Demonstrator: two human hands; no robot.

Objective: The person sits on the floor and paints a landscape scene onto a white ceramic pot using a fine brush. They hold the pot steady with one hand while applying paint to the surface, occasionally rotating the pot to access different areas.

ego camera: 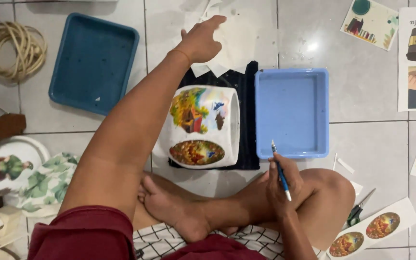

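While the left hand (201, 41) reaches open-fingered over pale paper sheets (239, 36) beyond the decorated white pot (201, 127), the right hand (280, 185), gripping a blue craft knife (280, 171), probably risks nicking the knee.

Person wore dark red short sleeve (80, 231) on left shoulder. White cloth with thin black check (169, 240) covered lap. Thin orange band (183, 54) circled left wrist. Forearms, both hands, legs and feet were bare. No rings, no watch visible.
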